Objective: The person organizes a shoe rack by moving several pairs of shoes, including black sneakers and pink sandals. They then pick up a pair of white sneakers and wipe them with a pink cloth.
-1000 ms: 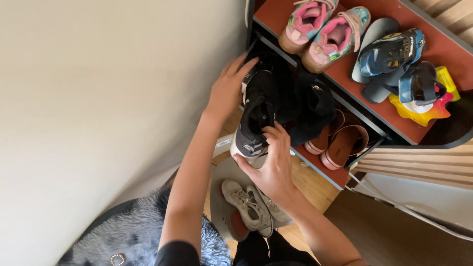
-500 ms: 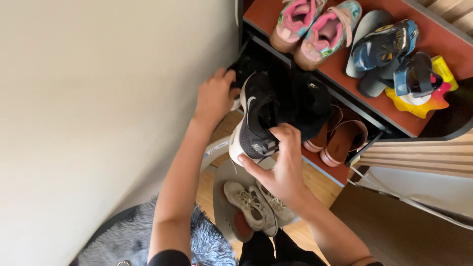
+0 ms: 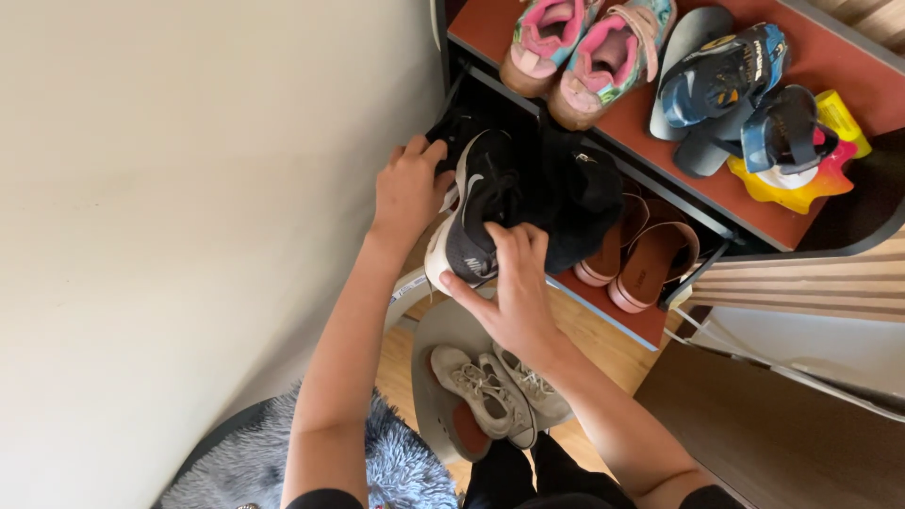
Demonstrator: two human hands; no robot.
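My right hand [image 3: 514,283] grips a black sneaker [image 3: 481,203] with a white sole by its heel end, at the left end of the middle shelf of a red shoe rack [image 3: 811,66]. My left hand [image 3: 407,188] is curled against the sneaker's left side, beside another dark shoe [image 3: 451,127] tucked at the shelf's far left. More black footwear [image 3: 580,203] sits just right of the held sneaker.
The top shelf carries pink sneakers [image 3: 589,47], blue sandals [image 3: 745,94] and a yellow item [image 3: 820,160]. Pink slides [image 3: 646,259] sit on the middle shelf. Grey sneakers [image 3: 490,391] lie on the floor below, a blue fluffy rug [image 3: 377,471] at bottom left. A pale wall [image 3: 189,188] fills the left.
My left hand pulled back from deep in the shelf and curled closer to the sneaker. The right hand and sneaker have shifted only slightly.
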